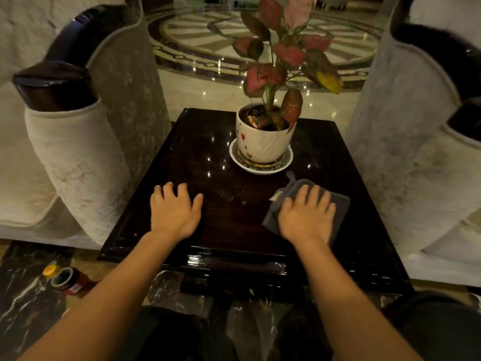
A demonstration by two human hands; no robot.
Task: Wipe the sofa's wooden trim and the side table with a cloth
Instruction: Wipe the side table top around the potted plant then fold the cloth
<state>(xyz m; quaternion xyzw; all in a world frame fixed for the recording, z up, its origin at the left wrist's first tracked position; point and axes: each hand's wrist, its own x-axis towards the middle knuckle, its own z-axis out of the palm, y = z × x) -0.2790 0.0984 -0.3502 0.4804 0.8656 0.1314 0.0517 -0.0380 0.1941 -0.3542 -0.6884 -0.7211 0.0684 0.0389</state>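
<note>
My right hand point(305, 216) lies flat, fingers spread, pressing the grey cloth point(308, 201) onto the dark wooden worktop point(234, 204), near its front right. Left hand point(174, 208) rests bare on the wood, fingers apart. Potted plant point(264, 142) on saucer point(261, 166) just behind the cloth.

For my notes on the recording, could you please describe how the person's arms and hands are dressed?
Both forearms are bare, with no sleeves in view. The left hand and the right hand wear no gloves, and I see no rings, watch or bracelet.
</note>
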